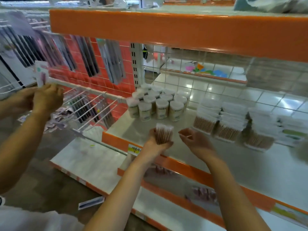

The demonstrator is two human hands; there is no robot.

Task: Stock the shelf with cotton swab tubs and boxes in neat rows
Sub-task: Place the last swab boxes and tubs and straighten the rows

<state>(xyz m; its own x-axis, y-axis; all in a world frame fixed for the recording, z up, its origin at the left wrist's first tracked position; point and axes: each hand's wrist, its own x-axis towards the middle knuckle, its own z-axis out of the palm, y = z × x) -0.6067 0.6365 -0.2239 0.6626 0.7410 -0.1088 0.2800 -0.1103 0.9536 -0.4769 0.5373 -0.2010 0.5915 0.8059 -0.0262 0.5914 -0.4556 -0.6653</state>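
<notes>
One swab bundle upright in left hand; right hand pinches single swab.

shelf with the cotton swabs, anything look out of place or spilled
Yes. The left hand grips a loose bundle of cotton swabs with no tub around them, and the right hand pinches a single swab. The tubs and boxes stand in order.

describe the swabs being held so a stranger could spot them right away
On the white shelf with the orange front edge, look in front of the cluster of round lidded tubs. There the left hand grips a loose bundle of wooden-stick cotton swabs, in no container.
</notes>
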